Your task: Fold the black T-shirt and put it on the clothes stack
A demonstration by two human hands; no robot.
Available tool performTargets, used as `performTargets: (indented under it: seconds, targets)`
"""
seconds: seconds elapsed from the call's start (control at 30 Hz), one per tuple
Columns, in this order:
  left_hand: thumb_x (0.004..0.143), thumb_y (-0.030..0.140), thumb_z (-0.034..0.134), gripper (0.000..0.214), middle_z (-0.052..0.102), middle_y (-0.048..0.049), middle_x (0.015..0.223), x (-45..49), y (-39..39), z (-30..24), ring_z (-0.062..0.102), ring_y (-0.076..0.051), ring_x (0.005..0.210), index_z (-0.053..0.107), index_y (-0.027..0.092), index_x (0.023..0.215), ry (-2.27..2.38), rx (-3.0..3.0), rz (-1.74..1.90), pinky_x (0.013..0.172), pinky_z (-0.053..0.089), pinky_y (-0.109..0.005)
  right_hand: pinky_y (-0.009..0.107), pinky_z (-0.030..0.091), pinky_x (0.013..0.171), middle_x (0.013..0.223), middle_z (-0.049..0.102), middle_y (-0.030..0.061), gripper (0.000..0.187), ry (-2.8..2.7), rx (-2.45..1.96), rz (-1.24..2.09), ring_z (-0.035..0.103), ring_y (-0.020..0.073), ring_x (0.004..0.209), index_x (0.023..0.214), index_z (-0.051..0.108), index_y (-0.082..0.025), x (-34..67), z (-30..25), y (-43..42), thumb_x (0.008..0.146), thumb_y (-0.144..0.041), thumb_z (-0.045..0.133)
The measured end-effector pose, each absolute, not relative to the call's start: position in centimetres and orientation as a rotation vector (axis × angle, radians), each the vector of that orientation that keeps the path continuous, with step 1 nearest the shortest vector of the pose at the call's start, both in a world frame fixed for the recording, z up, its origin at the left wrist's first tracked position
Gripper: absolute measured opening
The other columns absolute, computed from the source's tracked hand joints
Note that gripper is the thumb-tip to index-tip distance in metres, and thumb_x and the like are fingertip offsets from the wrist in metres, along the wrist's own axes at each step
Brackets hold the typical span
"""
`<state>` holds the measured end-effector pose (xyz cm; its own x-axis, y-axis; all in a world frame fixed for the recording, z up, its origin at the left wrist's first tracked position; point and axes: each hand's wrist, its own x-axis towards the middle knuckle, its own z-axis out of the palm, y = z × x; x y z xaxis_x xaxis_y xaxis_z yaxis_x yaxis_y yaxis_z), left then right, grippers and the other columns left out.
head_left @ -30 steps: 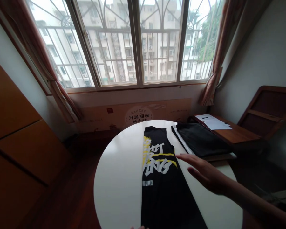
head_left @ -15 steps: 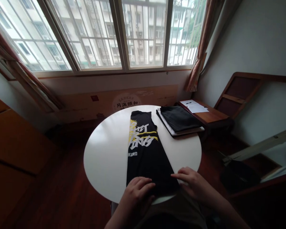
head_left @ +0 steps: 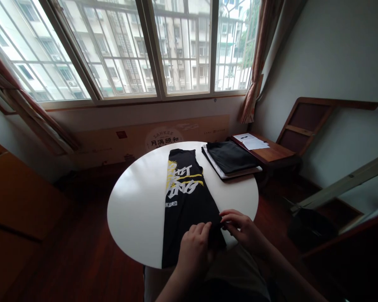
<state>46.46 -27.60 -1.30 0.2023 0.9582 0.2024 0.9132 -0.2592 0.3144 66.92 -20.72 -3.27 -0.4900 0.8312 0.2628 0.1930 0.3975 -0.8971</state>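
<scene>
A black sleeveless shirt (head_left: pixel 182 218) with white lettering and yellow marks lies folded lengthwise on a round white table (head_left: pixel 132 214). Its lower end reaches the table's near edge. My right hand (head_left: pixel 241 228) pinches the shirt's right side edge near the hem, the cloth slightly raised there. Close beside it, my left hand (head_left: pixel 195 245) has its fingers curled together on the lower part of the shirt, gripping the fabric; its thumb is hidden.
A stack of folded dark and white clothes (head_left: pixel 233 159) sits at the table's back right. Behind it, a wooden chair (head_left: pixel 277 155) carries papers (head_left: pixel 253 141). A barred window (head_left: pixel 176 50) with tied curtains (head_left: pixel 252 92) is beyond. A dark bag-like object (head_left: pixel 311 224) rests at the right.
My left hand has moved right and slightly up across the shirt, toward my right hand. Both hands now grip the cloth near the right edge. The view has shifted a little.
</scene>
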Motion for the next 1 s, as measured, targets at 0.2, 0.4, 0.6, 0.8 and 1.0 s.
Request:
performTargets:
  seconds: [0.2, 0.4, 0.6, 0.8, 1.0]
  targets:
    - [0.087, 0.004, 0.052, 0.043, 0.071, -0.0071, 0.116, 45.0, -28.1, -3.3, 0.065, -0.024, 0.1, 0.069, 0.022, 0.123, 1.998, 2.466, 0.778, 0.084, 0.056, -0.038, 0.036, 0.06, 0.081, 0.116, 0.069, 0.011, 0.016, -1.656, -0.757, 1.355, 0.069, 0.0204, 0.093, 0.101, 0.064, -0.02, 65.6, -3.6, -21.2, 0.097, -0.032, 0.055]
    - [0.074, -0.008, 0.043, 0.063, 0.067, -0.0044, 0.109, 39.7, -30.8, -5.2, 0.063, -0.02, 0.098, 0.069, 0.026, 0.12, 2.191, 2.422, 0.819, 0.082, 0.056, -0.032, 0.032, 0.056, 0.09, 0.117, 0.068, 0.008, 0.046, -1.939, -0.679, 1.119, 0.066, 0.0214, 0.107, 0.117, 0.066, -0.024, 66.2, -4.0, -21.3, 0.079, -0.001, 0.056]
    - [0.068, -0.001, 0.055, 0.066, 0.064, -0.0053, 0.113, 39.7, -31.6, -5.3, 0.061, -0.024, 0.102, 0.065, 0.026, 0.128, 2.168, 2.36, 0.787, 0.09, 0.053, -0.039, 0.028, 0.056, 0.08, 0.104, 0.066, 0.0069, 0.041, -2.097, -0.64, 0.783, 0.068, 0.0194, 0.094, 0.109, 0.073, -0.026, 65.4, -5.5, -20.5, 0.081, -0.001, 0.057]
    - [0.08, 0.001, 0.052, 0.057, 0.065, -0.0081, 0.114, 42.1, -29.8, -4.9, 0.061, -0.024, 0.1, 0.063, 0.024, 0.131, 2.12, 2.41, 0.927, 0.089, 0.052, -0.04, 0.028, 0.056, 0.073, 0.093, 0.066, 0.0047, 0.028, -1.874, -0.68, 0.765, 0.066, 0.0185, 0.084, 0.107, 0.072, -0.026, 64.0, -4.2, -19.9, 0.088, -0.009, 0.059]
    - [0.083, -0.004, 0.043, 0.056, 0.066, -0.0066, 0.112, 39.9, -30.3, -4.8, 0.062, -0.022, 0.098, 0.065, 0.024, 0.127, 2.268, 2.39, 0.868, 0.083, 0.054, -0.036, 0.029, 0.056, 0.066, 0.097, 0.064, 0.007, 0.022, -1.745, -0.781, 0.96, 0.064, 0.0193, 0.081, 0.102, 0.07, -0.022, 63.9, -2.1, -20.6, 0.088, -0.014, 0.055]
